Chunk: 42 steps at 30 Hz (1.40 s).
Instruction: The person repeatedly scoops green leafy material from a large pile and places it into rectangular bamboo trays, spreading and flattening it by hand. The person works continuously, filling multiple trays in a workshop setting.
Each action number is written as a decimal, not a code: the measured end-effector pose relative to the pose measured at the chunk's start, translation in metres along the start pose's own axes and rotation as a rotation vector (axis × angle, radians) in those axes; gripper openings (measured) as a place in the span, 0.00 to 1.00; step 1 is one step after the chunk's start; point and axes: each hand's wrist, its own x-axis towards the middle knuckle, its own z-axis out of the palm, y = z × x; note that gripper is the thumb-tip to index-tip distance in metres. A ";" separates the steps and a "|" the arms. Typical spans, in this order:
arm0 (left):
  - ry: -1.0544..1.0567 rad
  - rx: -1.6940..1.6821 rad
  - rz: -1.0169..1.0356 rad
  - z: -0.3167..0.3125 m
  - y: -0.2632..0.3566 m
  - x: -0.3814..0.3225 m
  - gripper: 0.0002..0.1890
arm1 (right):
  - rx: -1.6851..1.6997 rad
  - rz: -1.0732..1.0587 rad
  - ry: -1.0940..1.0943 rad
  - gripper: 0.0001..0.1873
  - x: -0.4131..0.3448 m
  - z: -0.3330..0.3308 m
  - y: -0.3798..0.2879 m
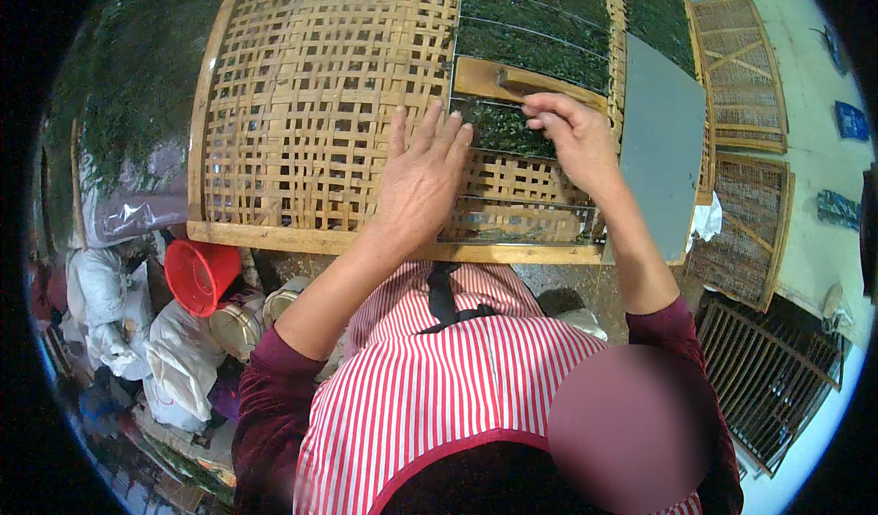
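Observation:
A woven bamboo tray (302, 131) with a wooden rim lies before me. On its right part rests a thin metal frame (516, 205) divided by crosswise bars. Dark green shredded leaf material (504, 131) fills several of its sections, while the two nearest show mostly bare weave. My left hand (425, 172) lies palm down with fingers spread, beside the frame's left edge. Over the leaf material my right hand (579, 134) is curled, thumb and fingertips close together; whether it pinches anything is unclear. Just beyond it, a wooden board with a handle (480, 77) lies across the frame.
A grey flat panel (662, 138) covers the tray's right side. More shredded greens (130, 55) spread on plastic at left. Below stand a red bucket (202, 278) and white sacks (182, 367). Woven trays (744, 76) and a slatted rack (768, 378) are at right.

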 end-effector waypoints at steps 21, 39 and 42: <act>0.127 -0.184 -0.110 -0.031 -0.014 -0.026 0.16 | -0.629 -0.484 0.229 0.13 0.011 -0.038 0.029; 0.158 -0.191 -0.127 0.017 0.003 -0.010 0.25 | -0.476 -0.513 0.110 0.19 -0.015 -0.016 0.062; 0.055 -0.332 -0.068 0.012 -0.015 -0.017 0.28 | -0.553 -0.471 0.117 0.16 -0.017 -0.016 0.052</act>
